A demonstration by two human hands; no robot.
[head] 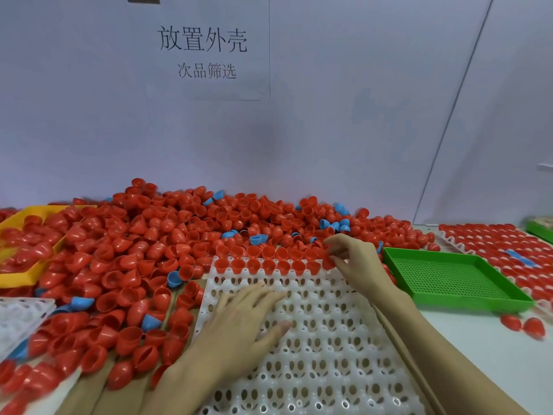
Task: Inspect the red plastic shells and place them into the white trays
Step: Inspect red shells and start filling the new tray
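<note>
Shells (167, 235) heaped behind the tray (329, 339); perforated bin (454, 280) lies right.

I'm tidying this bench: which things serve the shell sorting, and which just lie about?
In the job: red shells; white tray, far row filled; right hand at that row; left hand flat on the tray.

Lying about: blue shells; green tray; yellow tray; wall sign.

A factory sorting bench: heaped red shells (143, 244), sorting trays (314, 339), posted work-instruction sign (206, 52).
</note>
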